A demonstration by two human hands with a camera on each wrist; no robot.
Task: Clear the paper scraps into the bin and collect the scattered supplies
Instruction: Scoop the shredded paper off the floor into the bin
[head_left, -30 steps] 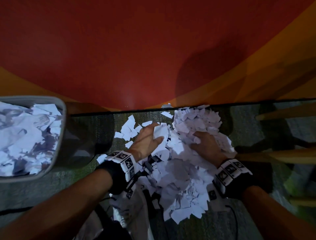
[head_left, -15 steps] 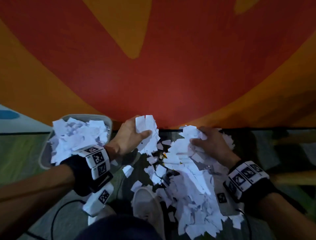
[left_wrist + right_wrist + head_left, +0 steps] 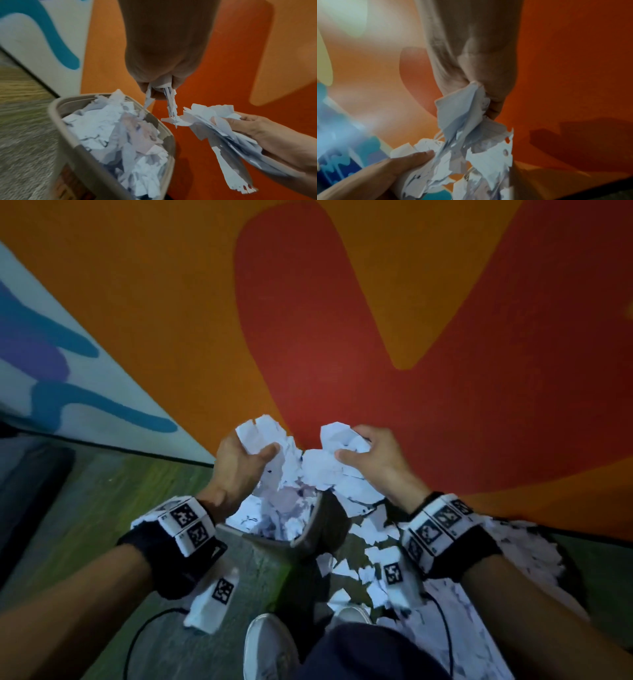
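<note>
In the head view my left hand (image 3: 257,444) grips a wad of white paper scraps (image 3: 264,429), and my right hand (image 3: 349,444) grips a second wad (image 3: 337,436). Both hands hover side by side just above the grey bin (image 3: 310,529), which is heaped with scraps (image 3: 274,508). The left wrist view shows the bin (image 3: 57,121) nearly full, strips dangling from my left hand (image 3: 163,88), and my right hand (image 3: 267,134) holding a thick bundle (image 3: 221,129) beside the rim. In the right wrist view, scraps (image 3: 462,115) hang from my right fist.
A large pile of loose scraps (image 3: 513,549) lies on the floor to the right of the bin, with more pieces (image 3: 373,559) by my white shoe (image 3: 270,645). An orange and red painted wall (image 3: 342,354) stands close behind the bin. A black cable (image 3: 137,638) trails on the floor.
Both hands lifted off the floor pile, each with a handful of scraps, and carried them left and up until they hang over the bin.
</note>
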